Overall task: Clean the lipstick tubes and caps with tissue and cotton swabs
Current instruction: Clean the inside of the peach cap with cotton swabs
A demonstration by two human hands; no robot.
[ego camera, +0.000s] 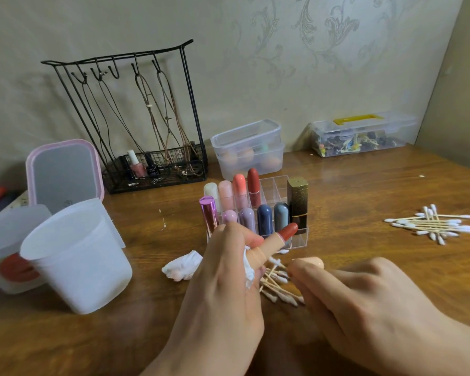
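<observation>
Table (pixel 364 185) has open room right of the organizer (pixel 258 210). Your left hand (pixel 228 270) grasps the lipstick (pixel 272 245) with tissue (pixel 248 270), just in front of the organizer, long axis pointing up-right. Your right hand (pixel 345 291), nearer, pinches the cap (pixel 310 263) just right of the tip; swabs (pixel 277 286) lie beneath.

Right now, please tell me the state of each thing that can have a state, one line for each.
Lipstick tube: uncapped, red stick out, held by left hand.
Tissue: crumpled in the left hand.
Peach cap: off, held by right hand.
Organizer: partly filled, some slots empty.
White cup: upright, open.
Yellow-handled box: closed.
</observation>
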